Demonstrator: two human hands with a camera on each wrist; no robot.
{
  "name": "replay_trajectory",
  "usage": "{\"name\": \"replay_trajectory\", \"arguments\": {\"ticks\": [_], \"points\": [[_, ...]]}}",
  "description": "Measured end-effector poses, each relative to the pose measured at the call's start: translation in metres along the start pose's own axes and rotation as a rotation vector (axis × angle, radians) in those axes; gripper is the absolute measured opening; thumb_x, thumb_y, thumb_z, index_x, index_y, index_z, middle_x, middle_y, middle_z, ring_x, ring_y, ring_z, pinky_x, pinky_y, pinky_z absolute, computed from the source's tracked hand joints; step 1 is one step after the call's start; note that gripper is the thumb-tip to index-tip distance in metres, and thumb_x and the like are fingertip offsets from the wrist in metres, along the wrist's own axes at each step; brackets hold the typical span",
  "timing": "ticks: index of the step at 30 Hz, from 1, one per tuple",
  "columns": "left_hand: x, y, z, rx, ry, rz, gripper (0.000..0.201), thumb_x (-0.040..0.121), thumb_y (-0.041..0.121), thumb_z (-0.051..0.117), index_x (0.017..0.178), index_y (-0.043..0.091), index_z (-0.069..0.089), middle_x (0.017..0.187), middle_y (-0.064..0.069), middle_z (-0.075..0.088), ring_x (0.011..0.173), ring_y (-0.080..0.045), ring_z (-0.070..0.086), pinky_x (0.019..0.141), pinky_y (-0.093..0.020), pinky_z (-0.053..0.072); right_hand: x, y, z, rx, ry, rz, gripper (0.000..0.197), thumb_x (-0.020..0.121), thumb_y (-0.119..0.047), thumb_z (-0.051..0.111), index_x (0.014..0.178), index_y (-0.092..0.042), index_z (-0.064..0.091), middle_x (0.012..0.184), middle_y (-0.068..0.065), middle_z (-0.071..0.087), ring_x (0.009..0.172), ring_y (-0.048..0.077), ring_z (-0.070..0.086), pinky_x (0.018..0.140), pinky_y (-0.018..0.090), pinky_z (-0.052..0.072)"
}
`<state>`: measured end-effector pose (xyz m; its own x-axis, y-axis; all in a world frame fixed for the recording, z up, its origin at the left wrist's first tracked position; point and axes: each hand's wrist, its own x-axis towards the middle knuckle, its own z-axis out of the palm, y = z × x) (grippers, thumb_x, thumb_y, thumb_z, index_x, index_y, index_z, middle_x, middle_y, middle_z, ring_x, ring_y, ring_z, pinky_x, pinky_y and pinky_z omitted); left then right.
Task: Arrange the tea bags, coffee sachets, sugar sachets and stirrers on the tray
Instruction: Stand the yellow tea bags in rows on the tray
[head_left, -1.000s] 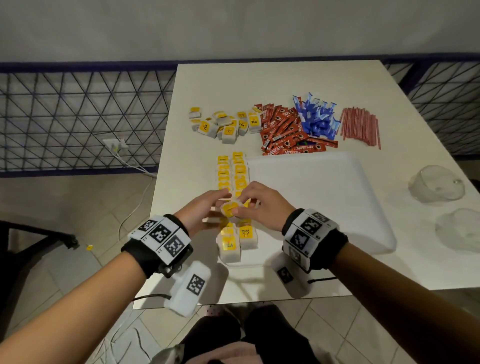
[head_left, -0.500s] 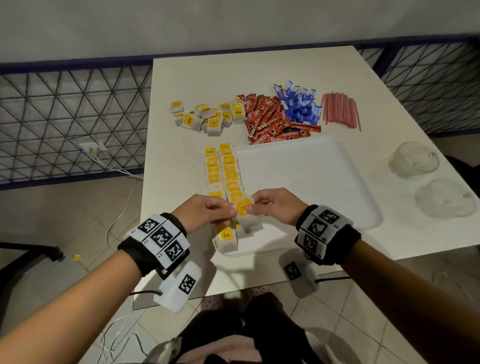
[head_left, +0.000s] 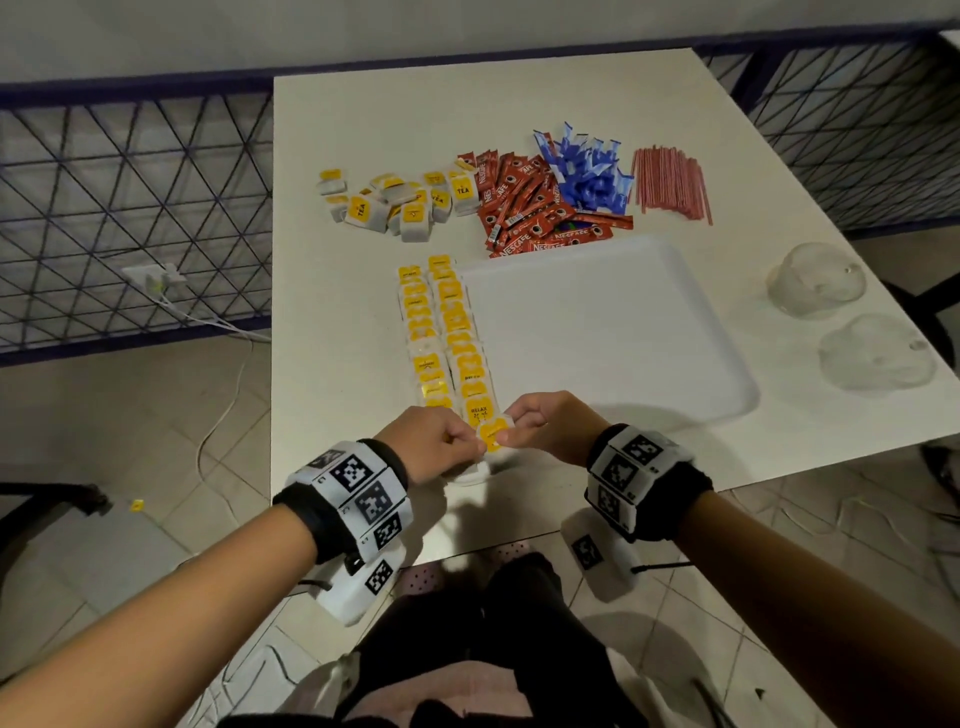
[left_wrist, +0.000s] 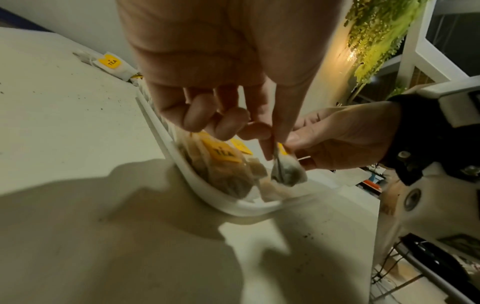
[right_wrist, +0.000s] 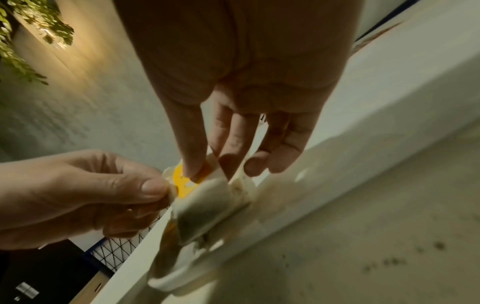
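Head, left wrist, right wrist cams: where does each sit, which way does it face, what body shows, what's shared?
Head: on the head, facing forward-down at table and tray; both forearms show.
Left wrist: under the left hand, along its fingers; right hand opposite.
Right wrist: under the right hand, along its fingers; left hand opposite.
Shared: the tea bag that both hands pinch at the tray's near corner.

both hands fingertip-pinched, side by side

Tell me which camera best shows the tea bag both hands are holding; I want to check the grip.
The right wrist view: the tea bag fills mid-frame, yellow tag pinched by the right hand, its edge by the left hand. The left wrist view shows it edge-on, dangling over the tray. The head view shows only its small yellow tag.
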<state>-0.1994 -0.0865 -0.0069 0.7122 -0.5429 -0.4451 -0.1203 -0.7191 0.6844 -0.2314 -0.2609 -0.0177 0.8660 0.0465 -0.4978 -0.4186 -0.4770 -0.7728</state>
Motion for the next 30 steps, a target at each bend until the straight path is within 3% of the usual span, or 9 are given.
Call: {"name": "replay_trajectory", "arguments": {"ticks": [3,6,10,12,15,20,25,30], "points": [[0.001,-0.003,-0.001,0.066,0.037,-0.018,0.017,0.086,0.026,0.063,0.087,0.012,0.072,0.073,0.005,0.056,0.073,-0.009,0.053,0.074,-0.022,0.041,0.003,0.003,0.007,-0.03,0.023,0.002,0.01,0.076,-0.009,0.072,0.079,-0.012,0.063,0.05,-0.019,0.051,0.049,-0.005,0.046,0.06,0.011,0.033],[0.003,-0.004,-0.005,0.062,0.131,-0.06,0.014,0.082,0.029,0.067,0.094,0.021,0.067,0.07,0.008,0.051,0.064,-0.006,0.047,0.069,-0.022,0.038,0.008,0.004,0.009,-0.002,0.06,0.041,0.011,0.076,-0.011,0.073,0.08,-0.013,0.062,0.04,-0.019,0.048,0.053,0.002,0.042,0.056,0.009,0.033],[0.007,-0.005,-0.007,0.131,0.164,-0.073,0.019,0.078,0.035,0.068,0.088,0.028,0.053,0.097,0.005,0.05,0.084,-0.013,0.053,0.082,-0.027,0.043,0.014,0.001,0.006,0.008,0.057,0.092,0.016,0.077,-0.014,0.072,0.071,-0.017,0.058,0.036,-0.015,0.047,0.051,0.003,0.042,0.054,0.012,0.035],[0.007,-0.002,-0.004,0.207,0.134,-0.08,0.026,0.077,0.042,0.068,0.087,0.029,0.048,0.099,0.007,0.042,0.092,-0.016,0.055,0.088,-0.033,0.045,0.017,0.0,0.004,0.007,0.046,0.101,0.022,0.077,-0.016,0.073,0.067,-0.021,0.055,0.043,-0.015,0.051,0.055,0.004,0.046,0.06,0.016,0.038],[0.009,0.007,0.001,0.353,0.113,-0.056,0.039,0.074,0.057,0.065,0.092,0.026,0.048,0.102,0.004,0.038,0.096,-0.017,0.053,0.09,-0.034,0.044,0.019,-0.003,0.002,-0.045,0.01,0.109,0.018,0.078,-0.02,0.073,0.075,-0.018,0.055,0.061,-0.01,0.052,0.059,0.001,0.046,0.061,0.015,0.038],[0.015,0.011,0.005,0.514,0.142,-0.014,0.051,0.076,0.059,0.06,0.108,0.021,0.05,0.114,-0.003,0.042,0.106,-0.022,0.047,0.085,-0.031,0.035,0.022,-0.003,0.001,-0.063,-0.009,0.13,0.026,0.077,-0.019,0.073,0.065,-0.022,0.051,0.051,-0.012,0.048,0.05,0.001,0.045,0.043,0.006,0.033],[0.016,0.012,0.008,0.539,0.159,-0.039,0.042,0.081,0.053,0.057,0.109,0.022,0.051,0.114,-0.003,0.042,0.108,-0.021,0.046,0.084,-0.029,0.033,0.026,-0.005,-0.004,-0.071,-0.08,0.14,0.025,0.078,-0.018,0.072,0.068,-0.021,0.05,0.058,-0.002,0.052,0.038,0.0,0.047,0.038,0.008,0.033],[0.016,0.016,0.003,0.515,0.136,-0.095,0.044,0.078,0.056,0.061,0.106,0.024,0.054,0.117,-0.002,0.043,0.112,-0.021,0.045,0.089,-0.03,0.034,0.03,-0.019,-0.021,-0.062,-0.137,0.118,0.024,0.079,-0.014,0.071,0.066,-0.018,0.052,0.051,-0.005,0.057,0.036,-0.001,0.046,0.034,0.008,0.03]]}}
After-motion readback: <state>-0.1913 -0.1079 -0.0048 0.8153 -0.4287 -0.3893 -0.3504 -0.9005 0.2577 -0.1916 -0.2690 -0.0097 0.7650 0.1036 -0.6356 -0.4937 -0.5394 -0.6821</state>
